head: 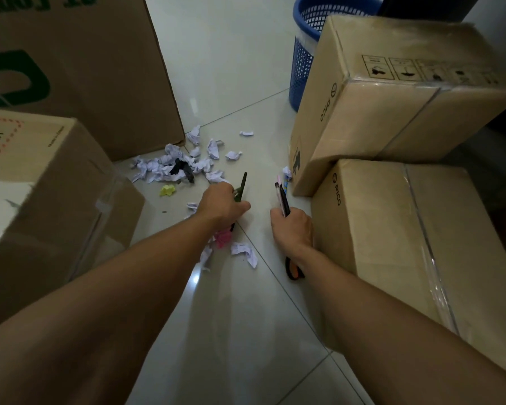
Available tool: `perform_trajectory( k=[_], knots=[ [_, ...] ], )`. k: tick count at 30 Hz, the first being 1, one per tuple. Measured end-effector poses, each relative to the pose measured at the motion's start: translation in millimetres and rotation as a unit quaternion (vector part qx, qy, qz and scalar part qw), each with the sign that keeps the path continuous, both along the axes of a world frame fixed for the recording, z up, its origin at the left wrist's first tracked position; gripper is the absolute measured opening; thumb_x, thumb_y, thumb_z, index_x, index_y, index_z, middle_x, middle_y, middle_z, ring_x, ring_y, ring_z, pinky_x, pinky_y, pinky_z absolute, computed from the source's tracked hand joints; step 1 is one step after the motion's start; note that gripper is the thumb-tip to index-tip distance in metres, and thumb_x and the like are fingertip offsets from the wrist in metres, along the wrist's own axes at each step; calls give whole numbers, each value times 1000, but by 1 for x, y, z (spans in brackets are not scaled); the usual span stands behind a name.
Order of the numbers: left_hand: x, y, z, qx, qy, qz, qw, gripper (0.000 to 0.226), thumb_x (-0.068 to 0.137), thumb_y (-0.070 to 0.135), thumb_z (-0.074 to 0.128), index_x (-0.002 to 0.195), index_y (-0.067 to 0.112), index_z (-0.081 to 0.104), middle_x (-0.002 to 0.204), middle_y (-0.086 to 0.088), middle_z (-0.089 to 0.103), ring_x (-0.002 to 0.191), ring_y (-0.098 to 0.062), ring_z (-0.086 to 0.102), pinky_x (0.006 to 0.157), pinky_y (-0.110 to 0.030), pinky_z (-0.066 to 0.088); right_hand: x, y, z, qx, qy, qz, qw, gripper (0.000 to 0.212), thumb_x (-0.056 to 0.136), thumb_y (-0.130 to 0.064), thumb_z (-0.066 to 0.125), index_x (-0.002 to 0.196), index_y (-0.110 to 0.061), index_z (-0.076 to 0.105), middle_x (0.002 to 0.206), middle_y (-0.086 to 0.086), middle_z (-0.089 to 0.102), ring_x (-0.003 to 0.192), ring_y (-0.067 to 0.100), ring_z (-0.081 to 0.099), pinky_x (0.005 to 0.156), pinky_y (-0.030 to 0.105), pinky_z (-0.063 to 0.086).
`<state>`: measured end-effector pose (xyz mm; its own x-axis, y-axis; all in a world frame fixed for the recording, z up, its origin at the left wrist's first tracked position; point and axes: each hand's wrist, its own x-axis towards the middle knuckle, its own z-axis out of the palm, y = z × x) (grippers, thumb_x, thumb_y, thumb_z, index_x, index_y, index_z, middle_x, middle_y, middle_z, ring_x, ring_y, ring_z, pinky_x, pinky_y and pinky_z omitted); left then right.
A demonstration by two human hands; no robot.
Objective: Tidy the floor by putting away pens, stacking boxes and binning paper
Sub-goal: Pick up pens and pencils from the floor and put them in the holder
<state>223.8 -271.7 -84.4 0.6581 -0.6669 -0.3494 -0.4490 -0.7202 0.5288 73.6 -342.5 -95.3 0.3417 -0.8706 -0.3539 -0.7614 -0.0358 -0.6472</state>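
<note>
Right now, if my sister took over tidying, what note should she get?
Left hand: grips a dark green pen.
Right hand: grips a bunch of pens, black and pink.
Paper: white crumpled paper is heaped on the floor beyond the hands, with a yellow scrap, a pink scrap and another white piece nearer.
Bin: the blue basket stands behind the boxes on the right.
Boxes: one box leans on a lower box.
Done: some pens picked up.
Left: store the pens, bin the paper, stack the boxes. Orange-handled scissors lie under the right wrist.
</note>
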Motion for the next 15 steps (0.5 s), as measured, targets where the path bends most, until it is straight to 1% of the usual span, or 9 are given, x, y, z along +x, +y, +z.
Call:
perform_trajectory(
  k=[2,3,4,6,8,9,11,12,15],
  knots=[
    [4,3,8,-31,38,28,998,37,74,43,70,86,8,66,78,-8,65,76,-27,65,59,-33,53,0,5,4,18,-41,3,999,30,92,-31,52,69,-12,52,66,3,51,62,22,49,51,30,32],
    [7,5,10,-49,61,47,996,39,69,44,67,85,8,66,78,-11,68,75,-30,68,64,-40,59,0,8,5,31,-61,2,998,30,91,-30,53,67,-13,49,63,2,49,57,20,46,51,29,33],
    [9,9,11,-66,74,60,993,39,67,43,65,83,8,66,77,-12,70,73,-33,69,67,-46,61,0,12,7,45,-83,-2,996,28,89,-29,54,66,-14,49,61,3,50,55,20,46,52,29,35],
    [13,14,16,-81,79,64,992,27,76,34,68,76,8,63,72,-12,68,68,-32,69,67,-47,61,-1,16,8,84,-122,-25,989,21,85,-28,55,68,-15,54,61,7,55,52,19,48,51,28,38],
    [16,21,20,-81,83,63,991,23,86,28,66,75,9,62,70,-14,67,64,-31,68,66,-43,62,-3,20,10,136,-139,-38,980,17,85,-22,53,69,-16,52,61,8,54,42,14,43,44,22,34],
    [18,24,22,-79,89,64,991,23,88,28,66,76,8,63,70,-15,67,65,-32,69,67,-44,62,-2,22,11,155,-143,-42,977,16,84,-19,52,69,-17,49,60,8,52,39,13,39,42,20,31],
    [22,31,26,-79,94,70,990,25,87,30,67,78,7,63,74,-17,68,71,-35,71,69,-49,62,0,25,13,173,-153,-39,972,13,82,-17,51,70,-17,48,60,7,48,40,15,34,43,22,28],
    [25,35,29,-73,94,72,990,25,86,31,66,77,7,62,73,-18,68,70,-36,70,68,-50,62,2,27,13,174,-153,-35,972,11,82,-17,51,72,-17,48,60,5,47,42,16,33,44,23,28],
    [29,48,40,-54,105,73,990,30,89,25,65,68,7,54,66,-14,62,56,-30,62,59,-45,60,10,34,14,152,-145,-8,978,9,84,-16,48,77,-21,49,65,1,49,48,17,38,47,26,32]
  ],
)
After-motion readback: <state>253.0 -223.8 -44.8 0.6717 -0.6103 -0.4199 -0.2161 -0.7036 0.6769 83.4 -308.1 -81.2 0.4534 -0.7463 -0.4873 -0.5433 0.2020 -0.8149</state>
